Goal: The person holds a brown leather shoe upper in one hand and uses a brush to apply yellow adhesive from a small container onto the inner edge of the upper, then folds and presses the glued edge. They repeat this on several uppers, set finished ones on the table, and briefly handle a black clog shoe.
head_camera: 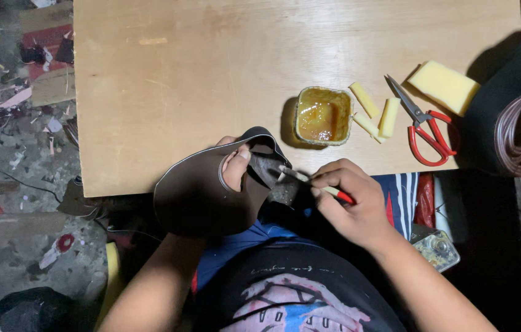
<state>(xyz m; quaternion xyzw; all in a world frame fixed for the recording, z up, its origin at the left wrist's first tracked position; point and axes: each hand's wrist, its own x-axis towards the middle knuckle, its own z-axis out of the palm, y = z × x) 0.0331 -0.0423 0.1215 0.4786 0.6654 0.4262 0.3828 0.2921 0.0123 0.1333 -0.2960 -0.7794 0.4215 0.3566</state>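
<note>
Left hand (236, 167) grips the leather (202, 197) near the glue pot (323, 115); our right hand (349, 200) pinches the brush (310, 180); we judge thin, even strokes best.

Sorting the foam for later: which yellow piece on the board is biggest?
The yellow foam block right of the red-handled scissors; the three foam strips by the glue tub are thin slivers.

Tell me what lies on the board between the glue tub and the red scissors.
Head view: three yellow foam strips lie between the glue tub and the red scissors.
</note>
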